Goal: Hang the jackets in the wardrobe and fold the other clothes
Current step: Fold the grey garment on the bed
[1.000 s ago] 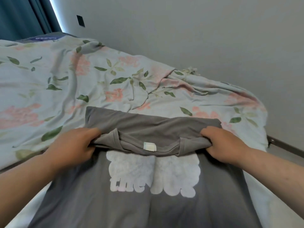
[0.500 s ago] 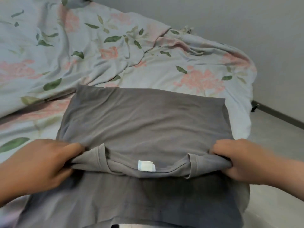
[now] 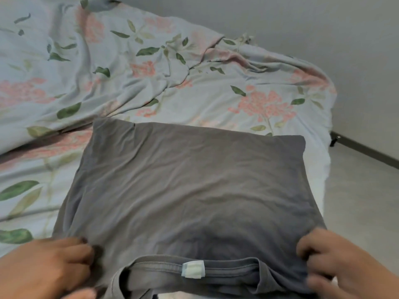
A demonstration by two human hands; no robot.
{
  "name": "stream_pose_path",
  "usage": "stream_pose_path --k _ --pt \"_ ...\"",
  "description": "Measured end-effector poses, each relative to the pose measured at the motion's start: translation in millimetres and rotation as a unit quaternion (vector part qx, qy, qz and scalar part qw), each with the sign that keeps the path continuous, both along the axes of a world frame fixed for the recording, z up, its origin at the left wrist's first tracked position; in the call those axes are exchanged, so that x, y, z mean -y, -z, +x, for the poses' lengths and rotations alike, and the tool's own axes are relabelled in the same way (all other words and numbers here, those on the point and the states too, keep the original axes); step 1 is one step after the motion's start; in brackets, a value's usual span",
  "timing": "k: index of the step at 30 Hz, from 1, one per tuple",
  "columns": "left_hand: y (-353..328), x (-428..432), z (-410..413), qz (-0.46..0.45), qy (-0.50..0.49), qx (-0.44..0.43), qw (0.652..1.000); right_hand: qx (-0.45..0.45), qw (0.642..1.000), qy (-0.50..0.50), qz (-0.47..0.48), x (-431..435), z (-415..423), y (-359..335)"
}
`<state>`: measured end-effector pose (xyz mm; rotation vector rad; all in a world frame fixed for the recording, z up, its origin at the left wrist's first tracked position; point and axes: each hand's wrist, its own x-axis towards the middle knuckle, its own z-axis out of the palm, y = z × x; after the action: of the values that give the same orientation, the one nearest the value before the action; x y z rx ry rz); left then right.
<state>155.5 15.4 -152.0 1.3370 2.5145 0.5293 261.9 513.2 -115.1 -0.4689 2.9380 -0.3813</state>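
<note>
Our left fingers [image 3: 79,250] are curling into the near left edge of the grey T-shirt [image 3: 190,190], pinching the cloth. Our right fingers [image 3: 313,239] are gripping its near right corner the same way. Between our left hand [image 3: 45,268] and right hand [image 3: 339,264], the collar [image 3: 233,269] with its white label [image 3: 193,270] is facing us. The shirt is lying folded, plain side up, on the floral sheet [image 3: 151,83] covering the bed [image 3: 321,175], near its right edge. The pale floor [image 3: 356,201] and grey wall [image 3: 302,22] are showing beyond.

A folded shirt [image 3: 190,186] is spread on the bed [image 3: 151,83]. Its near corners are gripped by the left hand [image 3: 47,268] and right hand [image 3: 336,262].
</note>
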Motion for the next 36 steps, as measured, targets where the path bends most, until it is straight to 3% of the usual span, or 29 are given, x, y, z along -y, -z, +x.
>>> stream_pose_path --k 1,3,5,7,11,13,17,18,20,21,22,23,24,26,28,32,36 --pt "-7.0 -9.6 -14.2 -0.023 0.005 0.039 0.999 -0.03 0.995 0.069 -0.065 -3.1 -5.2 3.6" --pt "-15.6 -36.7 -40.8 -0.036 -0.023 -0.051 0.998 -0.079 0.961 0.234 -0.121 -10.3 -31.1 10.6" --pt "-24.6 -80.7 -62.1 -0.042 -0.064 -0.084 0.994 0.004 0.886 0.441 -0.145 -6.1 -62.4 14.2" --pt "-24.3 -123.6 -81.5 -0.067 -0.099 -0.11 0.987 0.09 0.823 0.527 -0.19 1.7 -84.4 11.8" --pt "-9.0 -202.4 -88.4 -0.057 -0.146 -0.051 0.986 0.148 0.797 0.509 -0.288 2.5 -93.0 8.4" --pt "8.4 -228.9 -81.6 -0.091 -0.142 -0.065 0.984 0.186 0.78 0.486 -0.348 -1.0 -86.2 4.1" --pt "27.9 -237.0 -76.7 -0.131 -0.149 -0.105 0.974 0.273 0.665 0.386 -0.578 3.4 -76.7 -20.5" --pt "23.0 -234.8 -74.9 -0.12 -0.149 -0.081 0.978 0.28 0.657 0.337 -0.614 9.5 -77.2 -29.2" --pt "5.8 -241.3 -76.4 -0.016 -0.188 0.05 0.981 0.264 0.68 0.234 -0.643 33.3 -86.2 -47.2" --pt "-7.3 -244.4 -76.5 0.087 -0.236 0.175 0.952 0.247 0.696 0.195 -0.645 48.7 -94.3 -53.6" --pt "-24.1 -246.1 -76.7 0.211 -0.291 0.324 0.875 0.227 0.708 0.166 -0.648 66.0 -103.2 -57.7" --pt "-36.8 -244.9 -77.3 0.318 -0.318 0.451 0.771 0.21 0.718 0.147 -0.648 84.8 -113.0 -58.9" --pt "-45.7 -239.2 -77.5 0.398 -0.315 0.526 0.682 0.198 0.73 0.139 -0.639 105.1 -122.6 -57.9" --pt "-53.7 -217.3 -77.2 0.496 -0.322 0.57 0.57 0.181 0.766 0.146 -0.599 143.6 -140.3 -49.4" --pt "-56.4 -187.8 -77.5 0.546 -0.341 0.57 0.511 0.18 0.785 0.159 -0.571 179.9 -156.6 -38.4" --pt "-54.7 -133.7 -80.0 0.593 -0.361 0.57 0.44 0.227 0.758 0.134 -0.597 251.9 -183.7 -30.9" --pt "-40.3 -93.4 -68.5 0.578 -0.419 0.555 0.427 0.261 0.842 0.087 -0.464 293.3 -184.5 -30.6"
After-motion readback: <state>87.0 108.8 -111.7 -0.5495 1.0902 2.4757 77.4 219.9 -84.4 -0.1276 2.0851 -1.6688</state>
